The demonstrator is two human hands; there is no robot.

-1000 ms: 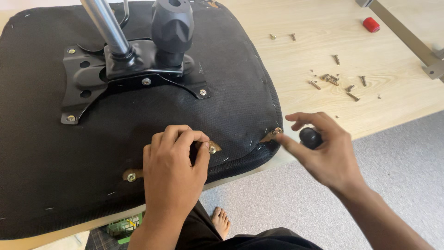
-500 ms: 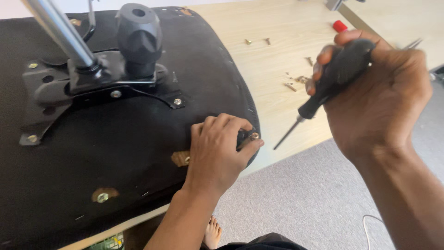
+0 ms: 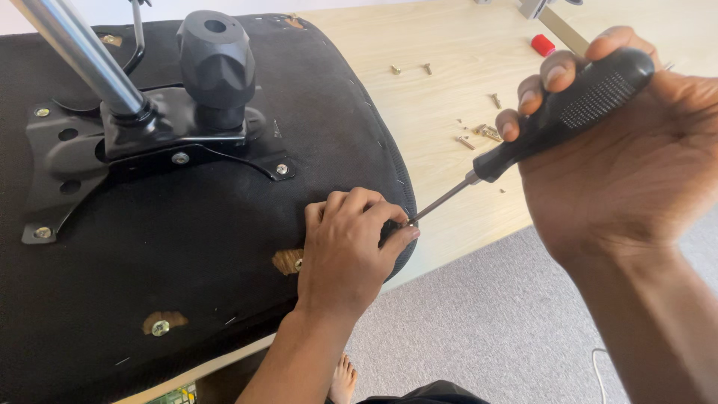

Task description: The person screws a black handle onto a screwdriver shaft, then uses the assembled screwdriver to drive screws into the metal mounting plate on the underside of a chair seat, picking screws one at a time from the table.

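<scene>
Fingers of your right hand (image 3: 621,157) wrap closed around the black screwdriver (image 3: 553,120); its long axis slants down-left, tip meeting the chair seat (image 3: 187,247) edge. Your left hand (image 3: 348,254) rests there, fingers curled, pinching something small at the tip.

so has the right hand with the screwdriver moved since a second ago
Yes. The right hand was low at the seat edge; now it is raised over the wooden table, screwdriver angled down, tip by the left hand.
</scene>
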